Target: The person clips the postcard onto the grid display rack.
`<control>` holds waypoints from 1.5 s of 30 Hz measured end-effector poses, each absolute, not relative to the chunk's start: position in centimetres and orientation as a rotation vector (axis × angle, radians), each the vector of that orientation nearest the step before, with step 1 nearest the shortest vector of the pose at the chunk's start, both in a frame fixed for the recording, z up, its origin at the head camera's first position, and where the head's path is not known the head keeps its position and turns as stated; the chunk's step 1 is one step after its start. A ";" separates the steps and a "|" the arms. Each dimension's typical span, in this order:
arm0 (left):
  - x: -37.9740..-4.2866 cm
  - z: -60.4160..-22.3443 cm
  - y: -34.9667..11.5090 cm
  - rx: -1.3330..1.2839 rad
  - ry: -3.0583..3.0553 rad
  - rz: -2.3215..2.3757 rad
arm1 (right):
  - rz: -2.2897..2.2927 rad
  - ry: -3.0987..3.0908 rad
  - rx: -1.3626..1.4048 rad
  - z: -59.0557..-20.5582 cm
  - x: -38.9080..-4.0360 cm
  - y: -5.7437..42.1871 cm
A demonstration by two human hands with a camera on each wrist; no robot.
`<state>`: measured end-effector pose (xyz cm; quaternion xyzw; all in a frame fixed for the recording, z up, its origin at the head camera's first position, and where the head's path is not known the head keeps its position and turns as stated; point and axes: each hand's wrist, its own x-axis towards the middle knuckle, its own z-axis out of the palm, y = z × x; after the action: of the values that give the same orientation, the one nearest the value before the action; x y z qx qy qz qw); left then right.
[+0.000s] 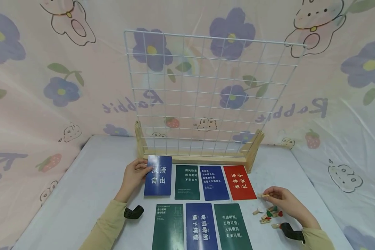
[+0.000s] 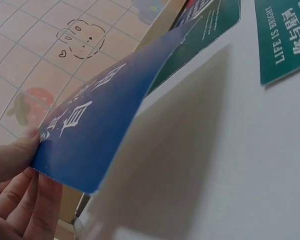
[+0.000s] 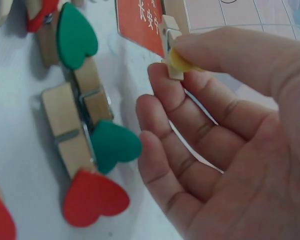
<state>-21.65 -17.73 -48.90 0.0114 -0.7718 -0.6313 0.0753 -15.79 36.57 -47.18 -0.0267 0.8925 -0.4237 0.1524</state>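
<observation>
My left hand [image 1: 136,173] pinches a blue card [image 1: 158,180] with white characters by its left edge. In the left wrist view the card [image 2: 105,125] is tilted up off the table, its shadow below; the thumb lies on its face and the fingers behind. My right hand [image 1: 279,198] pinches a small wooden clothespin [image 3: 171,47] with a yellow piece on it between thumb and fingertips. Below that hand lies a small pile of wooden clothespins [image 1: 265,219] with red and green hearts, one green heart [image 3: 77,37] showing large in the right wrist view.
A white wire grid [image 1: 206,93] stands upright in a wooden base [image 1: 206,159] behind the cards. Beside the held card lie a green card [image 1: 187,189], a blue card [image 1: 214,189] and a red card [image 1: 240,189]. Several more cards, including a green one [image 1: 232,239], lie nearer.
</observation>
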 end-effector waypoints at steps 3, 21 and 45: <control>-21.7 -48.9 -17.7 0.031 -2.306 -1.884 | -1.217 2.575 -0.077 -47.2 -15.9 36.4; -21.7 -48.7 -17.5 0.076 -2.279 -1.883 | -1.229 2.633 -0.045 -46.5 -16.7 35.2; -21.7 -47.3 -17.0 0.086 -2.182 -1.862 | -1.388 2.643 -0.191 -44.3 -19.4 31.5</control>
<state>-21.75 -17.02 -47.29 0.0297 -0.7533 -0.6429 0.1356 -19.42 31.53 -44.32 -0.0638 0.8810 -0.4628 0.0749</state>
